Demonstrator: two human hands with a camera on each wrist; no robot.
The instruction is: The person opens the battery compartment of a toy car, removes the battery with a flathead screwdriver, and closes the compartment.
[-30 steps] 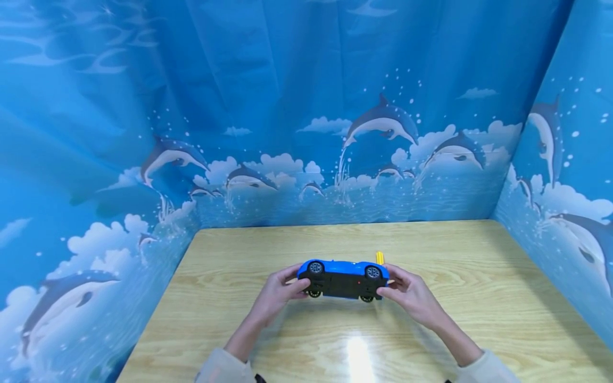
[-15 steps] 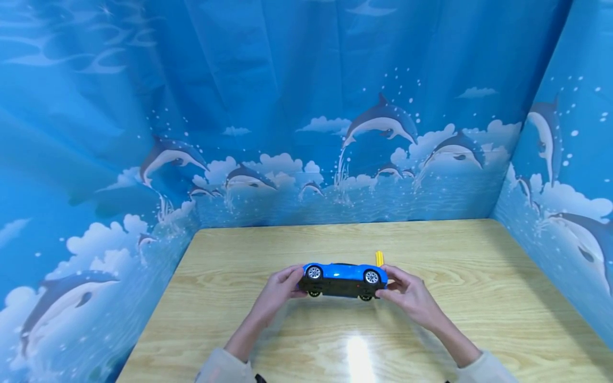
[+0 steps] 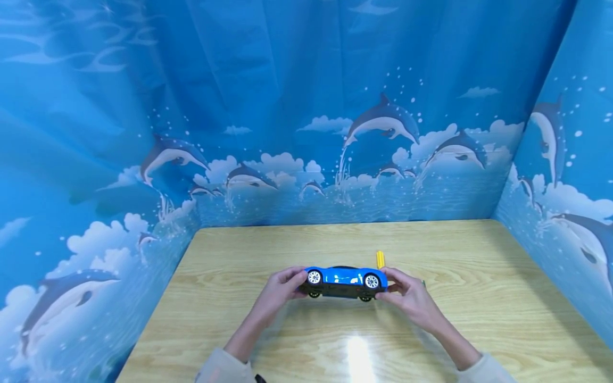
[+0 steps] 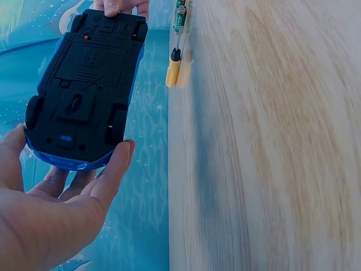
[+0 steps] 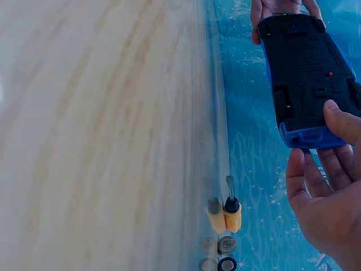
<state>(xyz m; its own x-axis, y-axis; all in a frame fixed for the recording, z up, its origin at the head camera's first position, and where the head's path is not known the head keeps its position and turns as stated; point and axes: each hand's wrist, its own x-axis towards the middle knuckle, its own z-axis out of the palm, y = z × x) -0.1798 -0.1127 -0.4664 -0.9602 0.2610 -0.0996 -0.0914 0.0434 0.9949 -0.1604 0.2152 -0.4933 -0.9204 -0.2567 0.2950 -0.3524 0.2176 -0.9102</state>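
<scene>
A blue toy car (image 3: 342,276) is held above the table by both hands, its side facing me and its black underside (image 4: 84,68) showing in the wrist views. My left hand (image 3: 280,290) grips one end and my right hand (image 3: 412,298) the other, thumb and fingers curled around it. Behind the car lies a screwdriver, its yellow handle (image 3: 380,259) showing in the head view; its metal shaft (image 5: 230,185) is visible in the right wrist view. Batteries lie near it: a green one (image 4: 180,20) in the left wrist view, round ends (image 5: 227,245) in the right wrist view.
The wood-grain table (image 3: 230,250) is bordered at the back and sides by a blue curtain (image 3: 287,106) printed with dolphins. Light reflects off the tabletop in front of the car.
The car has tilted in my hands: more of its blue side and less of its black underside now faces the head camera. Both hands stay on its ends.
</scene>
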